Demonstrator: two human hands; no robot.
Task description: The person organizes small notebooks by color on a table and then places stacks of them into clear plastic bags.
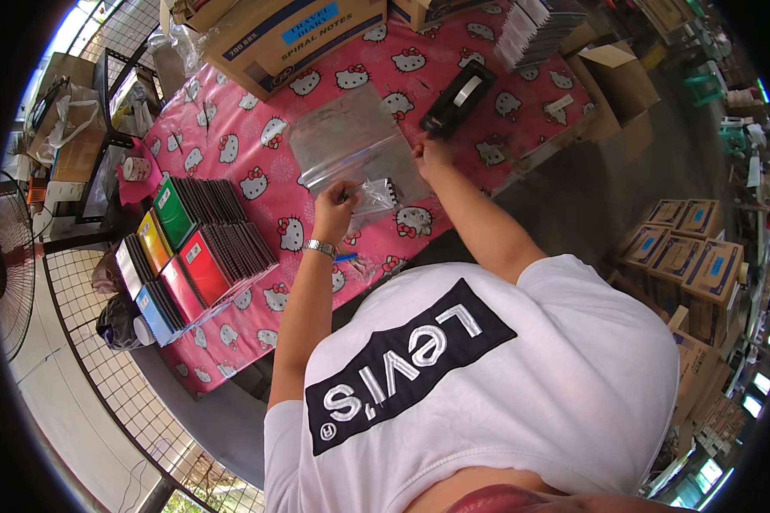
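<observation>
My left hand [337,203], with a metal watch on the wrist, pinches the near edge of a clear plastic bag [351,141] lying on the pink patterned tablecloth [231,128]. A small spiral notebook [385,195] sits at the bag's mouth, just right of that hand. My right hand [432,154] grips the bag's right edge, close to a black tape dispenser [458,98].
Rows of coloured notebooks [192,248] lie at the table's left end. Cardboard boxes [291,34] stand along the far side, with a stack of notebooks [535,30] at the back right. More boxes [689,248] sit on the floor at right. A wire grid [103,342] and a fan [13,265] are on the left.
</observation>
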